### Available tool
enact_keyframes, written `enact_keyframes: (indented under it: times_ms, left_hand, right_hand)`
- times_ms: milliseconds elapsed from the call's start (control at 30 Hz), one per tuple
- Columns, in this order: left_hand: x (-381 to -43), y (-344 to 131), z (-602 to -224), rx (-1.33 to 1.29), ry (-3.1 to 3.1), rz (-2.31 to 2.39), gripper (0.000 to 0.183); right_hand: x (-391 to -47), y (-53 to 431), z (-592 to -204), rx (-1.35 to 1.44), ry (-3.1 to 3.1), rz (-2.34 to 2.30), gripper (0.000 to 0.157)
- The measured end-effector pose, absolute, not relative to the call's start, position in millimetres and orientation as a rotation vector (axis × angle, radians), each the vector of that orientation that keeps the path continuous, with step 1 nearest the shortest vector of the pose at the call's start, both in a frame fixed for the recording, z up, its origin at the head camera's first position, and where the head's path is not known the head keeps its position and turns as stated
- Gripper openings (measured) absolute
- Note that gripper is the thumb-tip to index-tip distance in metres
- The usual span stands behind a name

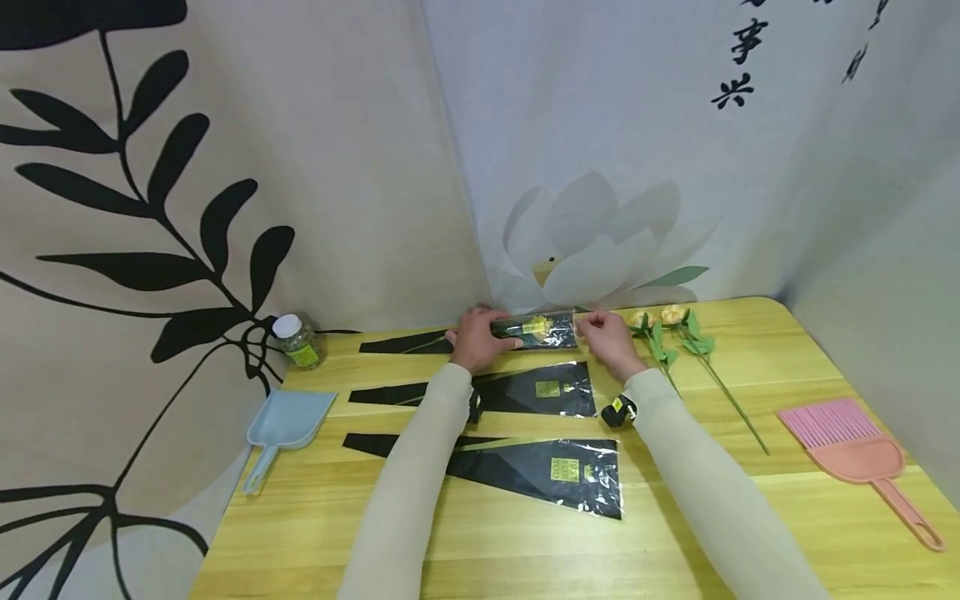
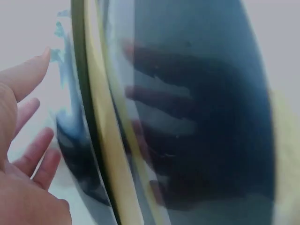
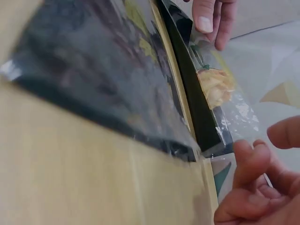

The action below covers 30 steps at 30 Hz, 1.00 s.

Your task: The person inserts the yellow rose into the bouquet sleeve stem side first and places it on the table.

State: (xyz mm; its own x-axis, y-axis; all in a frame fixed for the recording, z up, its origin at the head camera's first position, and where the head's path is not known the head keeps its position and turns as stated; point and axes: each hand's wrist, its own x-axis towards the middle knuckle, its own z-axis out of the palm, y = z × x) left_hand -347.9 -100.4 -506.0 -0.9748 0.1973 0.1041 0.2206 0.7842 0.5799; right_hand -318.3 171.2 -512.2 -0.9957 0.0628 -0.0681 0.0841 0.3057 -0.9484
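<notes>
My left hand (image 1: 480, 340) lies over the farthest flower sleeve (image 1: 558, 331), thumb stretched along its near side. In the left wrist view its fingers (image 2: 35, 157) are straight and spread. Inside that black-and-clear sleeve shows a pale yellow artificial rose (image 3: 216, 88). At the sleeve's wide right end is my right hand (image 1: 609, 342), fingers loosely curled, fingertips beside the clear edge. A gap shows between its thumb and forefinger in the right wrist view. Two more dark sleeves, a middle one (image 1: 517, 392) and a near one (image 1: 517, 467), lie flat in front.
Right of my right hand lie two yellow roses (image 1: 673, 315) with green stems. A pink brush and dustpan (image 1: 855, 446) sits at the table's right. At left stand a lidded jar (image 1: 300, 342) and a blue dustpan (image 1: 288, 421). A printed curtain (image 1: 360, 167) borders the table's back edge.
</notes>
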Motion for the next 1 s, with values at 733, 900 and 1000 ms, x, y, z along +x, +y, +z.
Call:
enact_keyframes:
  times_ms: [733,900,1000]
  left_hand:
    - [-289,-113,-497,-0.708,-3.21,-0.989,0.041]
    - [-286,-106,-496,-0.739,-3.218,-1.016,0.038]
    - [-285,-103,-497,-0.739,-3.234,-1.041,0.039]
  right_hand:
    - [-282,186,-509,-0.117,2.664,-1.269,0.041]
    - [-278,186,-506,-0.198,2.667,-1.143,0.043]
    - [-277,185,-504,-0.244,2.657,-1.071,0.037]
